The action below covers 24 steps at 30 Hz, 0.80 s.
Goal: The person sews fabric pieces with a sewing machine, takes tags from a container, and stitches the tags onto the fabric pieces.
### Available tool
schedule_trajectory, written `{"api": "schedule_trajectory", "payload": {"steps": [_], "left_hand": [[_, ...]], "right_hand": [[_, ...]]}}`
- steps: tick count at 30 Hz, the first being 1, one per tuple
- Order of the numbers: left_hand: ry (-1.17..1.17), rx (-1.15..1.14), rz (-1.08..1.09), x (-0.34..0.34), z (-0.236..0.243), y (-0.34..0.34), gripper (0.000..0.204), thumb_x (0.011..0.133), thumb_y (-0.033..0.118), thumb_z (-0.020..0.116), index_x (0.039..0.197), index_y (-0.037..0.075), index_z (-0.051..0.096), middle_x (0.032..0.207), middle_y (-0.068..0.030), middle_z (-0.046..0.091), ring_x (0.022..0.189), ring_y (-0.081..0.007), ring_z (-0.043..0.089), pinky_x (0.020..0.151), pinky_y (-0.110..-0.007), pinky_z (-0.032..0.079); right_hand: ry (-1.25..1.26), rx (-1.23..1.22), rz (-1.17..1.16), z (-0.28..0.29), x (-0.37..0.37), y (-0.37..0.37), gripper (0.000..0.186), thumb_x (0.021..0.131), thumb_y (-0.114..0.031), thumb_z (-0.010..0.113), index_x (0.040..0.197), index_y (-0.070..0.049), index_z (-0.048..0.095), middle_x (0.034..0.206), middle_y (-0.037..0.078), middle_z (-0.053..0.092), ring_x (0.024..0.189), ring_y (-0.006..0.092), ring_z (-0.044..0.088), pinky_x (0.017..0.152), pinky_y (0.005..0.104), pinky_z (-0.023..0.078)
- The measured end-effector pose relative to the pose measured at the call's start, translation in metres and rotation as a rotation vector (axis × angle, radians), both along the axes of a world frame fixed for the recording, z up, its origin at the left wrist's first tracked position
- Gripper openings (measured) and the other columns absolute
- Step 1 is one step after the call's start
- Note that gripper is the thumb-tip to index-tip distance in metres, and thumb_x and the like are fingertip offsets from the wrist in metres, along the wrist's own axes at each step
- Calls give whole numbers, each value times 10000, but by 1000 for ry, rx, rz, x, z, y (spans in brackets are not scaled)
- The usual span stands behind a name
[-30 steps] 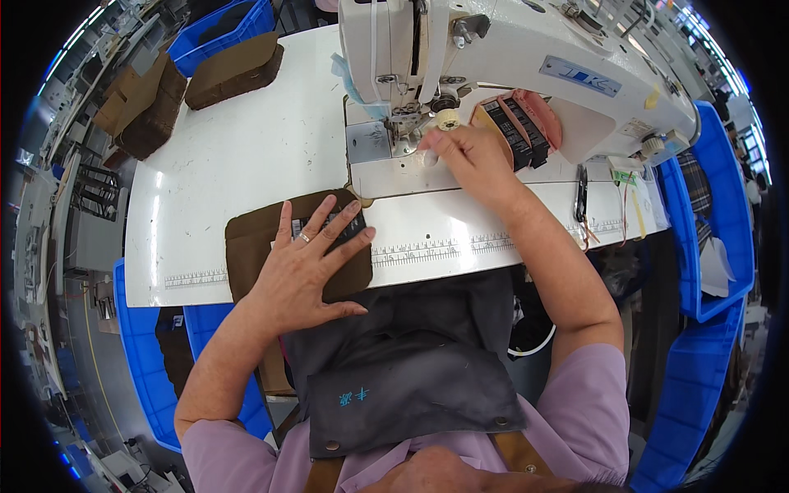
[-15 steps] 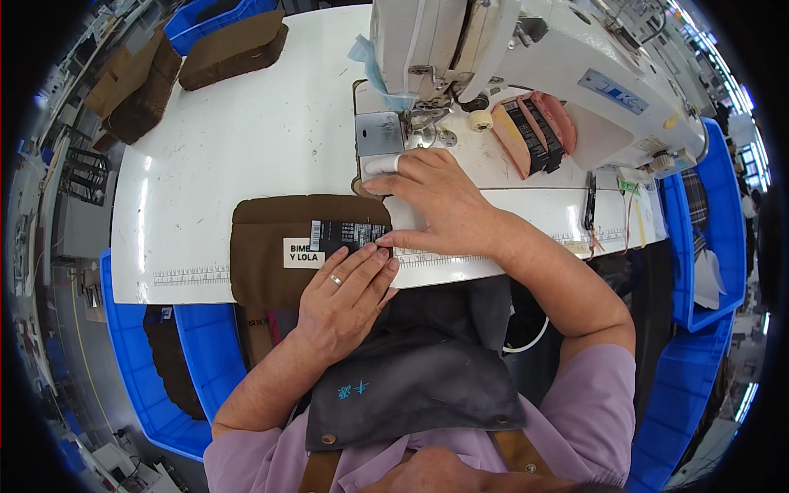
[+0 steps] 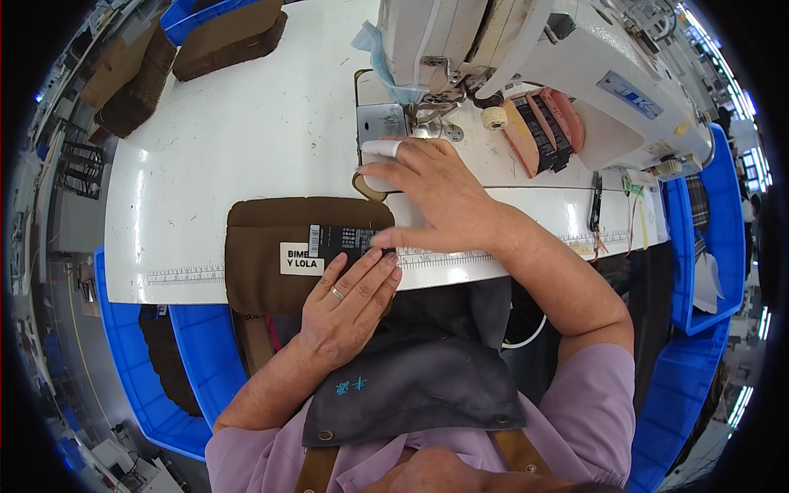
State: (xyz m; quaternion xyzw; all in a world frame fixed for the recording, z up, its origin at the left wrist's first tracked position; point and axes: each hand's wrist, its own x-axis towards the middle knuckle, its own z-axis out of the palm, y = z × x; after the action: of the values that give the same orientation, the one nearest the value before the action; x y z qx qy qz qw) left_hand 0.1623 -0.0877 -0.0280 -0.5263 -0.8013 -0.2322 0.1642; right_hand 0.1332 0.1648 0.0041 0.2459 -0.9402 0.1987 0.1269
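Observation:
A padded brown fabric piece (image 3: 256,283) lies at the front edge of the white sewing table, with a white printed patch (image 3: 297,264) on it. Over its right part rests a black care label (image 3: 333,238) with pale print. My left hand (image 3: 341,312), wearing a ring, lies flat across the label's lower right corner, fingers stretched out. My right hand (image 3: 444,193) is spread beside the piece; its thumb touches the label's right end, and its fingers reach toward the metal plate (image 3: 382,123) of the sewing machine (image 3: 526,57). One right finger has a white covering.
Pink pieces with black labels (image 3: 542,131) sit under the machine arm. Small thread snips (image 3: 595,201) lie at the right. More brown padded pieces (image 3: 230,39) stand at the far left. Blue bins (image 3: 201,353) flank the table, with another blue bin (image 3: 707,238) at the right.
My right fingers have shifted slightly farther from me, while the thumb stays at the label's end. My left hand keeps nearly the same place. The whole view has moved a little.

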Motion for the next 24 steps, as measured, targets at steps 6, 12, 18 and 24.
{"api": "schedule_trajectory", "payload": {"steps": [6,12,18,24], "left_hand": [[54,4,22,7,9,2,270,851,67,760,1120,67,790,1209,-68,752,1170,-222,697,1084,-428,499],[131,74,3,10,4,4,197,849,61,749,1037,67,810,1144,-59,771,1099,-196,719,936,-341,574],[136,20,-8,10,-1,-2,259,874,190,790,1109,81,788,1208,-56,745,1156,-196,690,1020,-380,524],[38,-92,124,10,19,-2,782,866,657,707,1350,45,664,1436,-129,611,1371,-274,549,1206,-524,310]], "right_hand": [[10,34,-13,-4,-1,-1,703,913,-579,663,1394,-72,592,1293,202,611,1343,375,506,1126,480,339],[21,42,-4,-7,-1,-1,609,942,-445,674,1427,-95,559,1348,194,597,1368,377,490,1110,495,355],[32,37,-17,-3,1,-3,572,945,-403,680,1413,-93,571,1305,182,617,1357,367,503,1102,489,367],[11,32,-23,-2,0,-3,589,939,-421,687,1418,-97,571,1337,185,613,1359,366,503,1108,493,365]]}}
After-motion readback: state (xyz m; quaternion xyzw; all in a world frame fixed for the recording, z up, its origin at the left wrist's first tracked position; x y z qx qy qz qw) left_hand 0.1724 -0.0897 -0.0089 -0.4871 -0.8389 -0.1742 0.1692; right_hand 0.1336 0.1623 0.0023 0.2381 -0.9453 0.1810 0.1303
